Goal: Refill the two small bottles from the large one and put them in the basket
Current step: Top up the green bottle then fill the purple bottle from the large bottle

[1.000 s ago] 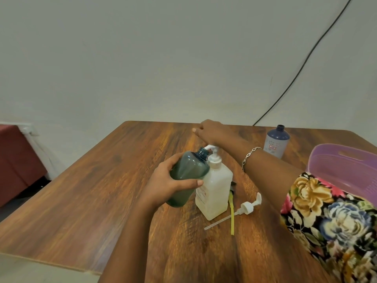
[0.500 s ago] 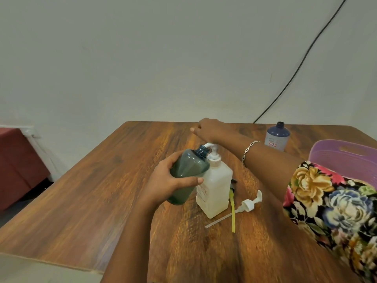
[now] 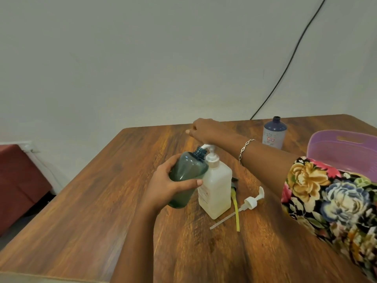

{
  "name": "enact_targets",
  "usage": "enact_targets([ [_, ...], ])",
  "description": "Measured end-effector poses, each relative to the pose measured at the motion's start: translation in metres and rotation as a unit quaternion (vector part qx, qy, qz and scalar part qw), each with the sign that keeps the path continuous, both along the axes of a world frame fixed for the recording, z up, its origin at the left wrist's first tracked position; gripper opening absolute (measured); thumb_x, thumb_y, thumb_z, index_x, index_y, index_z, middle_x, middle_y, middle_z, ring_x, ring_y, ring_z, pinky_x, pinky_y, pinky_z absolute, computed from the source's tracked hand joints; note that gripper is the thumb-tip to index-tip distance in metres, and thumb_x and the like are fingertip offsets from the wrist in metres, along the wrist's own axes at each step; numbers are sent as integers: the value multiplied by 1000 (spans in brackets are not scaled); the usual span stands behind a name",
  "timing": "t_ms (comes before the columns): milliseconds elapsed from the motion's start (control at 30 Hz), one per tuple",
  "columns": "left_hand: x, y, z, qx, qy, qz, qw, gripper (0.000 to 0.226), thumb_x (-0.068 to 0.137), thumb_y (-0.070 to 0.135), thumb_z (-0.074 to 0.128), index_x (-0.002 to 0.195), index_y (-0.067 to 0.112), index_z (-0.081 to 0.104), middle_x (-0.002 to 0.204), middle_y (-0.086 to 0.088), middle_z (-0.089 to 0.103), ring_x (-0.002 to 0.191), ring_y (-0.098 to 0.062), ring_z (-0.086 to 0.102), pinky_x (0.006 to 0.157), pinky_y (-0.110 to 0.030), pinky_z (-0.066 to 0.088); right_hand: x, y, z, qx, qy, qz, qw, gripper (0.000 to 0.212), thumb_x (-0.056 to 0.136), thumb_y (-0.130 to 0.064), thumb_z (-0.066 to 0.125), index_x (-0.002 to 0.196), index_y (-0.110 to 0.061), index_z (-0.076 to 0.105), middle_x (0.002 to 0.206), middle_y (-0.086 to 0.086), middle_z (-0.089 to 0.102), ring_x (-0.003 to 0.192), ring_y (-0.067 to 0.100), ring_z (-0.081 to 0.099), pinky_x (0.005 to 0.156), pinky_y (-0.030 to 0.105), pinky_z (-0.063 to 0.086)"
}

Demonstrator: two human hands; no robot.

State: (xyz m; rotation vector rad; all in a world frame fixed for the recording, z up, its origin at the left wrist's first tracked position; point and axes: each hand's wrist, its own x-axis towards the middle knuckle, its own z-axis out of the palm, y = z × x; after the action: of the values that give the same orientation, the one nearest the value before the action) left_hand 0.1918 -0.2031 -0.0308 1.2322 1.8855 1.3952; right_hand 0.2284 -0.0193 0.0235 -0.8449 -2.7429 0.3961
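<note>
Your left hand wraps its fingers round the tilted green bottle, whose mouth is under the pump of the large white bottle, which touches it just right of them. Your right hand rests on the pump, its grip unclear. The label on the white bottle is unreadable.

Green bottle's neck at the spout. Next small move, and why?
Probably press the pump down with the right hand: it rests on the pump of the large white bottle, and the left hand holds the green bottle tilted, open neck under the spout.
</note>
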Motion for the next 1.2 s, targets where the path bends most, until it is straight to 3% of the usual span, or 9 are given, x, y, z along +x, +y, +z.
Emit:
enact_targets([
  [200, 1, 1, -4, -9, -6, -6, 1000, 69, 41, 54, 75, 105, 47, 51, 108, 19, 59, 93, 3, 60, 67, -11, 48, 3, -9, -12, 40, -56, -21, 997, 37, 100, -40, 35, 96, -10, 56, 89, 4, 51, 85, 22, 51, 75, 32, 40],
  [433, 2, -1, -1, 0, -10, 2, 1000, 73, 40, 54, 76, 108, 46, 50, 112, 18, 59, 98, -2, 59, 73, -15, 48, 1, 1, -4, 10, 3, -15, 1000, 34, 99, -40, 36, 89, -11, 51, 71, -2, 47, 75, 19, 51, 57, 26, 34],
  [533, 1, -1, -2, 2, -2, 3, 1000, 80, 39, 57, 73, 114, 43, 49, 114, 15, 59, 102, -7, 59, 79, -21, 50, -1, 1, -1, 2, -13, -6, 1000, 38, 99, -42, 36, 75, -14, 45, 69, -3, 45, 68, 15, 47, 54, 25, 31],
  [600, 0, -1, -3, 1, 2, -1, 1000, 78, 40, 57, 74, 113, 44, 50, 113, 16, 60, 101, -4, 59, 78, -20, 49, -3, -1, -7, -4, -22, -9, 1000, 41, 99, -43, 35, 70, -15, 43, 68, -2, 46, 69, 16, 49, 56, 25, 34],
  [733, -1, -1, -5, -11, 7, -7, 1000, 71, 40, 58, 72, 107, 48, 50, 108, 21, 59, 94, 5, 59, 70, -13, 48, -2, -6, -17, 25, -47, -35, 998, 46, 99, -46, 32, 64, -17, 37, 67, -2, 43, 76, 20, 51, 77, 33, 46],
  [833, 0, -1, -5, -11, 1, -9, 1000, 70, 40, 57, 72, 107, 47, 50, 108, 20, 59, 95, 3, 59, 71, -15, 48, 0, -5, -18, 10, -34, -27, 999, 45, 98, -46, 33, 66, -16, 41, 67, -2, 44, 73, 18, 49, 75, 32, 44],
  [1000, 0, -1, -1, -1, -5, 1, 1000, 72, 39, 57, 73, 107, 46, 52, 108, 19, 61, 93, 2, 60, 71, -15, 47, -1, 1, -3, -50, 5, 9, 999, 37, 98, -44, 38, 79, -13, 48, 70, -1, 50, 63, 13, 47, 54, 24, 32],
  [1067, 0, -1, -1, -4, 0, 2, 1000, 73, 39, 58, 72, 108, 46, 51, 109, 19, 60, 96, -1, 60, 72, -15, 46, 0, 2, -2, -69, 0, 10, 998, 37, 98, -43, 38, 85, -11, 50, 73, 0, 54, 67, 14, 50, 55, 24, 33],
  [1200, -1, 1, -5, -15, 2, -5, 1000, 72, 40, 58, 72, 108, 46, 51, 110, 19, 60, 97, 0, 59, 75, -17, 48, 0, -2, -16, -7, -24, -14, 1000, 46, 99, -48, 30, 67, -16, 41, 67, -2, 45, 63, 13, 46, 71, 31, 43],
])
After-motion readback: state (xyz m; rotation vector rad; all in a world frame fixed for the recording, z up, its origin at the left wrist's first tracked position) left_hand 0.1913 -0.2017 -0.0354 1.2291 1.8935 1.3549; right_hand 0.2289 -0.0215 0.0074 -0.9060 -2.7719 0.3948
